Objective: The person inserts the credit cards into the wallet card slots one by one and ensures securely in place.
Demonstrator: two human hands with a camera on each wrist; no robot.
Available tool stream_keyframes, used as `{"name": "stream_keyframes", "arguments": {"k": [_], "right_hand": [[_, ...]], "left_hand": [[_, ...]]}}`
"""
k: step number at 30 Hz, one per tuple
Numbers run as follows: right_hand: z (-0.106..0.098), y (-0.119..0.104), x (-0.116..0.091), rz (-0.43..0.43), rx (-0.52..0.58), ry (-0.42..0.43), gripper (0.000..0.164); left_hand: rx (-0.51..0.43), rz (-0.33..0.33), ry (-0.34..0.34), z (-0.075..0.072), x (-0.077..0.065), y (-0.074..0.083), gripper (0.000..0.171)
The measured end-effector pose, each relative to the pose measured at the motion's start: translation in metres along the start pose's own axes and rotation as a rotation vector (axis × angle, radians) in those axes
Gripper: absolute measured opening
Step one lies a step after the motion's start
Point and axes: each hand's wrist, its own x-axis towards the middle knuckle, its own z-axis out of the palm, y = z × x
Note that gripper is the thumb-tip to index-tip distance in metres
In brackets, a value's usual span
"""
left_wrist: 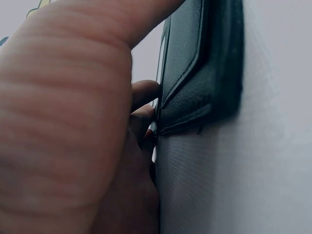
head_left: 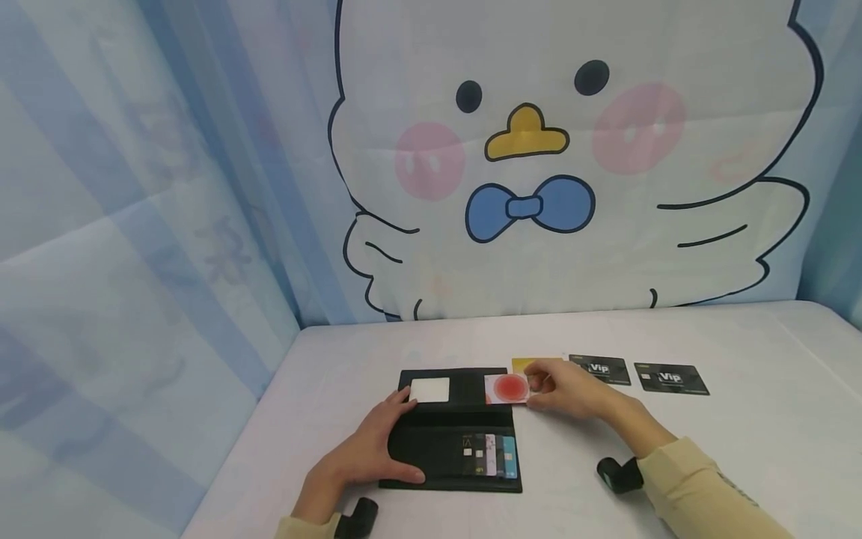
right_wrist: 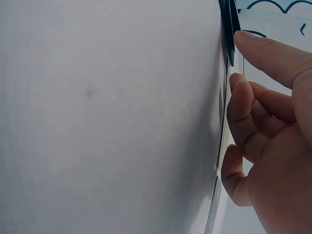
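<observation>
Nearest me, a pale yellow fabric sleeve [head_left: 707, 486] leads to the right hand [head_left: 569, 388], its bent fingers and thumb holding the end of a white rectangular card with a red disc [head_left: 506, 388]. The card lies left of that grip, overlapping an open, black leather-look wallet [head_left: 438, 445]; its long axis runs sideways, free end pointing toward the farther left hand [head_left: 369, 445], which rests spread on the wallet.

The left grip [head_left: 370, 449] lies spread on the open wallet [head_left: 431, 453]; the right grip [head_left: 571, 387] holds the red card [head_left: 509, 388] at its right edge. Two Vip cards [head_left: 671, 378] lie on the worktop [head_left: 569, 479].
</observation>
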Motion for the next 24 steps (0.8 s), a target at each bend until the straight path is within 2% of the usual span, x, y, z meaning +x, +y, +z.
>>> {"name": "stream_keyframes", "arguments": {"k": [6, 14, 20, 24], "right_hand": [[0.001, -0.001, 0.002, -0.055, -0.003, 0.011, 0.042], [0.007, -0.004, 0.008, -0.080, -0.013, 0.015, 0.041], [0.010, -0.006, 0.011, -0.081, -0.030, 0.023, 0.041], [0.011, -0.010, 0.012, -0.052, -0.008, 0.018, 0.042]], "left_hand": [[-0.003, -0.004, -0.003, -0.001, 0.000, 0.000, 0.109], [0.000, -0.012, 0.004, 0.000, 0.000, 0.001, 0.109], [0.001, -0.011, 0.006, 0.000, -0.001, 0.002, 0.109], [0.000, -0.006, 0.003, 0.000, -0.001, 0.002, 0.109]]}}
